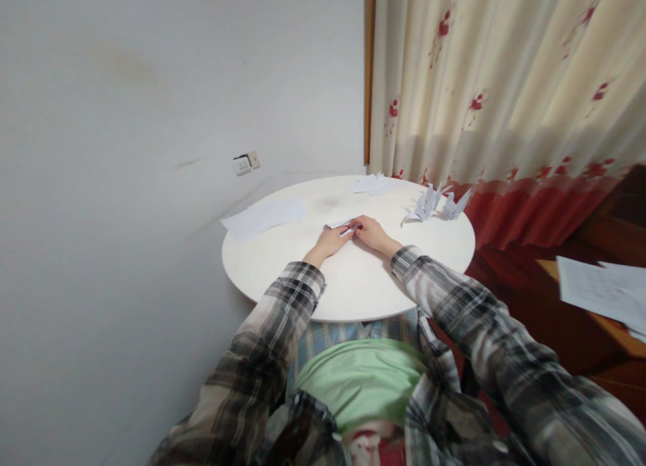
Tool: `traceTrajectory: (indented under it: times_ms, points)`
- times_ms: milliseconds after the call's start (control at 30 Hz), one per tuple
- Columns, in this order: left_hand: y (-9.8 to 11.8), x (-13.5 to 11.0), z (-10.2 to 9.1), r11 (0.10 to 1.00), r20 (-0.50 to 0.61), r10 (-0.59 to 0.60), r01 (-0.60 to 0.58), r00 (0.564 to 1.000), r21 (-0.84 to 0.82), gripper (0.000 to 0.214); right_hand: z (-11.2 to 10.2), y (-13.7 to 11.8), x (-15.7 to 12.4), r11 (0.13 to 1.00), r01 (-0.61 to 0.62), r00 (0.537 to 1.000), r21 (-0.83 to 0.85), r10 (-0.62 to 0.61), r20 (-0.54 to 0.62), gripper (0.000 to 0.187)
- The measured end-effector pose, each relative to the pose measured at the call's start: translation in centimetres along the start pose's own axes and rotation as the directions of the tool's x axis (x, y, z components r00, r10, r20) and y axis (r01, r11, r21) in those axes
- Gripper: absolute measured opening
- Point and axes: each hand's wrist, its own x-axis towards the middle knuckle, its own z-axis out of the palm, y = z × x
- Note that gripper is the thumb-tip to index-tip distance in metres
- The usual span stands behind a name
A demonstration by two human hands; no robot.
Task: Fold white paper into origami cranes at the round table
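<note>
- Left hand (pixel 333 241) and right hand (pixel 371 233) grip paper (pixel 337 224) (partly covering it).
- Sheets (pixel 265 218) lie left.
- Folded shapes (pixel 426 203) stand right, well apart.

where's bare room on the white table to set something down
Bare: table between the hands and its near rim; also the left side, nearer than the loose sheets. Crowded: origami figures at right, papers at the far rim.
</note>
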Motion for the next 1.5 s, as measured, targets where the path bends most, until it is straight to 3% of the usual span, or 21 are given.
traceTrajectory:
  times_ms: [1500]
  points:
    - [0.17, -0.17, -0.07, 1.000, 0.005, -0.013, 0.013, 1.000, 0.017, 0.044, -0.18, -0.20, -0.14, 1.000, -0.016, 1.000, -0.012, 0.016, 0.019, 0.030]
